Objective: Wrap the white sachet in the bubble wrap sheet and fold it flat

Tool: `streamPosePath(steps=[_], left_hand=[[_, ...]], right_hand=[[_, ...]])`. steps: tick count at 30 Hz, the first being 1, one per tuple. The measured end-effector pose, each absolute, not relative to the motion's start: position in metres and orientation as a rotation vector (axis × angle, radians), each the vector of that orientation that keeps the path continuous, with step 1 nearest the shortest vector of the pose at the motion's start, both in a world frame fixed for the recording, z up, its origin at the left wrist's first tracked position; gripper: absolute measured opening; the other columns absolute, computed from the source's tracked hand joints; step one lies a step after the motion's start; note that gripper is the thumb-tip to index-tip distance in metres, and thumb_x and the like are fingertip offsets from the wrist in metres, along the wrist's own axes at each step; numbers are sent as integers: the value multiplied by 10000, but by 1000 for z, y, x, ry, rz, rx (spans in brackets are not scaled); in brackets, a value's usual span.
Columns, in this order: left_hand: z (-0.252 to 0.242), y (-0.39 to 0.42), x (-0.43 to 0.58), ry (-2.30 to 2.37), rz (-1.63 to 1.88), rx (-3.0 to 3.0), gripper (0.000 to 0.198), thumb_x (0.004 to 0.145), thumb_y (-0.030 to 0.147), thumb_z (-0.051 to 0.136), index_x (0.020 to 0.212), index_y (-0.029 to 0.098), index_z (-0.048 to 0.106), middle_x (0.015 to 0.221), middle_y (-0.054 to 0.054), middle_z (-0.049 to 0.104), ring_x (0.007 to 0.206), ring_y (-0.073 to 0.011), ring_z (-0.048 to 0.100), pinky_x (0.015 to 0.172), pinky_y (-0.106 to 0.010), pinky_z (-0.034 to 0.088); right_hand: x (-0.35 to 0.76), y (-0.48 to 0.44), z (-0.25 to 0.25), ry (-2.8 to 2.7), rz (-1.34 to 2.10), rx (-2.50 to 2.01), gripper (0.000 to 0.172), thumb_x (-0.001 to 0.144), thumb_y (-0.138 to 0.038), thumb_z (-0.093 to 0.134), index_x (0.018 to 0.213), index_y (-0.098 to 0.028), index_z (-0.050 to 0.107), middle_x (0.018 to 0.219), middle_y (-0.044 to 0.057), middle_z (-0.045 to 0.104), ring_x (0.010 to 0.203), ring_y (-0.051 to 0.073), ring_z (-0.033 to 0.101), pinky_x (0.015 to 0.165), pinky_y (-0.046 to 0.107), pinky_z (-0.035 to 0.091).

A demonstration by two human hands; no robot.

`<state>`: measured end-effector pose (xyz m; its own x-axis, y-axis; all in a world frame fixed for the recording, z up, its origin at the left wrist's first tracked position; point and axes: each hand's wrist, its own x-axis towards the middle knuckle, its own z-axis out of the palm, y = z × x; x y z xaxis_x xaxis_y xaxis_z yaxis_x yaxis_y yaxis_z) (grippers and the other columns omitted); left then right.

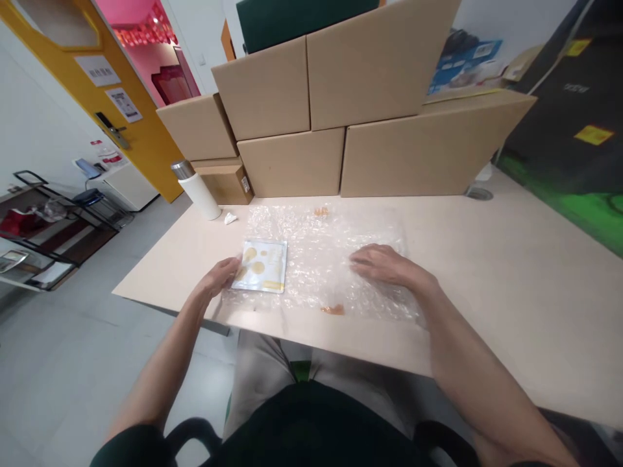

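Note:
A clear sheet of bubble wrap lies spread on the pale table, with small orange marks near its back and front edges. On its left part rests a flat white packet with yellow spots and a yellow strip. My left hand is at the packet's left edge, its fingertips partly hidden there, gripping the edge. Over the right part of the wrap is my right hand, palm down, fingers bent and close together against the film; whether they pinch it is too blurred to tell.
Stacked cardboard boxes line the table's back edge. A white bottle with a metal cap stands at the back left, beside a crumpled white scrap. A roll of tape lies at the back right.

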<state>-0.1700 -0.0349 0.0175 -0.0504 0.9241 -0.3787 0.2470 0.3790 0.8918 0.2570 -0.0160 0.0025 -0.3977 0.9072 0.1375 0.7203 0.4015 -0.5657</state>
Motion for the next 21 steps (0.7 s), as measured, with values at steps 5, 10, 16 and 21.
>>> streamPosePath(steps=[5,10,16,21], left_hand=[[16,-44,-161,1591,838,1151,726,572,412,890,1153,143,548,708,10,629,595,-131,597,508,-210,419],[30,-46,-164,1736,902,1361,681,620,328,815,1228,175,550,852,-2,613,653,-134,609,576,-243,470],[41,-49,-163,1758,897,1394,845,633,303,822,1392,163,478,910,-19,629,704,-144,625,622,-251,476],[36,-54,-169,1705,964,1110,940,680,240,838,1467,84,346,809,-18,667,643,-118,622,566,-207,442]], right_hand=[[251,-21,11,-2369,567,-1446,188,842,-342,560,852,-250,723,961,80,733,1094,325,612,966,502,431],[204,-53,39,-2392,703,-1141,329,916,-390,523,1142,-238,706,1252,108,680,1239,328,560,1053,518,405],[108,-60,33,-2392,1047,-838,592,944,-466,504,1478,-218,436,1543,118,428,1396,281,429,1104,458,394],[53,-51,15,-2492,992,-894,639,928,-356,544,1513,-183,351,1533,149,415,1415,294,379,1142,443,327]])
